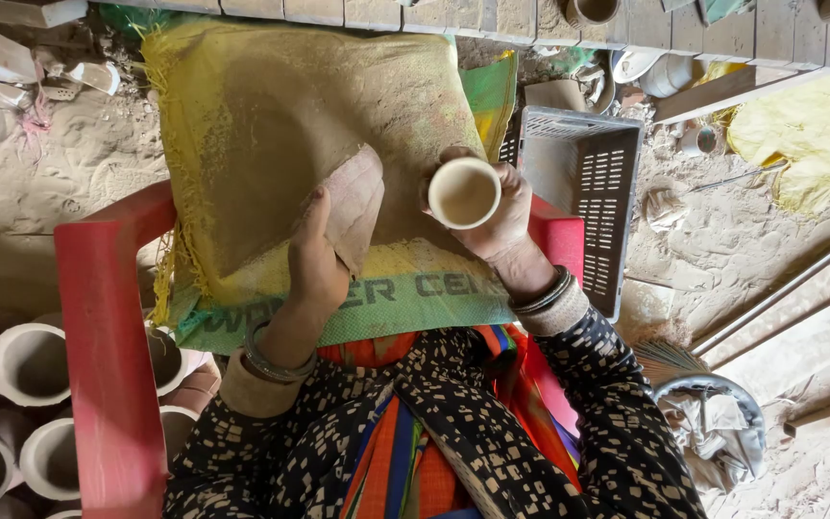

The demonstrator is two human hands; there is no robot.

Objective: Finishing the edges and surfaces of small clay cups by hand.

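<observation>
Clay dust coats nearly everything here, my fingers included. My right hand (pixel 501 216) is wrapped around a small unfired clay cup (pixel 464 192), fingers closed about its wall so that the open mouth faces up at me and I can look straight into it. My left hand (pixel 317 258) grips a worn piece of sandpaper (pixel 354 207), thumb on top and fingers curled beneath, with the sheet standing clear of the cup, just to its left. Both hands hover over a dusty yellow and green woven sack (pixel 271 125) spread across my lap, which seems placed to catch the powder that falls. I sit in a red plastic chair (pixel 103 356), its arms on either side of me. Just beyond my right hand a grey plastic crate (pixel 583 183) stands tipped on the sandy floor (pixel 751 240), within easy reach. Low on my left, pale clay pots (pixel 26 360) are packed side by side, mouths up.
</observation>
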